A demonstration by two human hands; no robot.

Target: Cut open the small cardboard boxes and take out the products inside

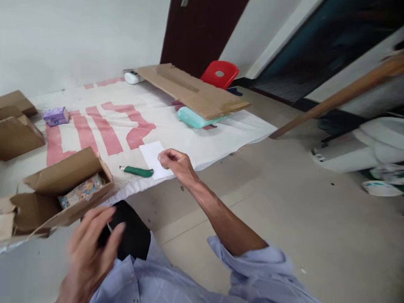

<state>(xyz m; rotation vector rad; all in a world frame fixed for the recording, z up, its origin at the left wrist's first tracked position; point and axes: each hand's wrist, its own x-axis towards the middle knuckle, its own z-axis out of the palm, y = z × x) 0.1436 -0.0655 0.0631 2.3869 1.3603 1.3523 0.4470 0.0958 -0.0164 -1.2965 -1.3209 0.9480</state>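
The right grip (177, 163) curls almost to a pinch over the white paper (151, 155) on the surface (208, 145), beside the green cutter (139, 171); whether it holds anything I cannot tell. The blurred left grip (90, 250) is loosely spread, empty.

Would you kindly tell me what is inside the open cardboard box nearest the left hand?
The cardboard box holds a colourfully printed item; anything beneath it or low behind the near wall is covered.

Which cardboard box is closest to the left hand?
The open box at the near edge of the table, with a colourful printed pack inside. The other box sits farther back, beside the purple pack.
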